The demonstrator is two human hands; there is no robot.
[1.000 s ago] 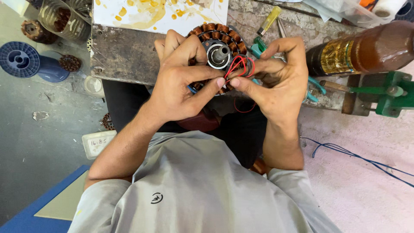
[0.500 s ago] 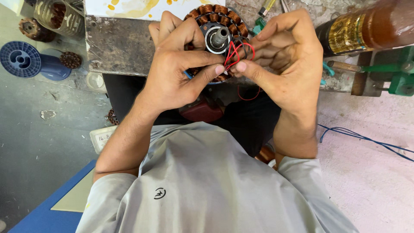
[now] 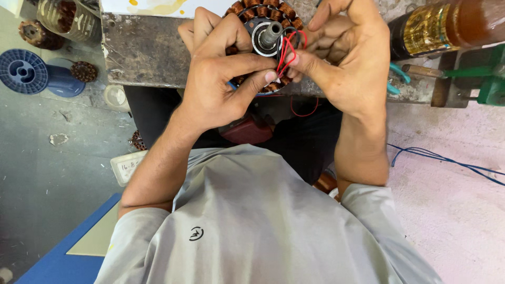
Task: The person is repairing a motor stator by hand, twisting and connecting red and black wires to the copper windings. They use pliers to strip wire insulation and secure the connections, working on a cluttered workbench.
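The stator [image 3: 263, 21] is all coppery wound coils, kinda dull reddish-brown, around a dark hub with a smooth grey metal shaft [image 3: 271, 32] that catches a bit of shine. The red wires [image 3: 286, 52] look like thin plastic-coated leads, slightly glossy. The workbench [image 3: 147, 50] top is worn, scratched metal, matt and grimy. The bottle [image 3: 447, 26] is glossy, amber-brown, with a shiny gold foil-looking label. The blue spool [image 3: 23, 71] is smooth plastic. The vise [image 3: 473, 79] is green-painted metal with a wooden-looking handle. The shirt [image 3: 252, 226] is soft matt grey cloth. The floor [image 3: 47, 173] is rough, stained concrete.
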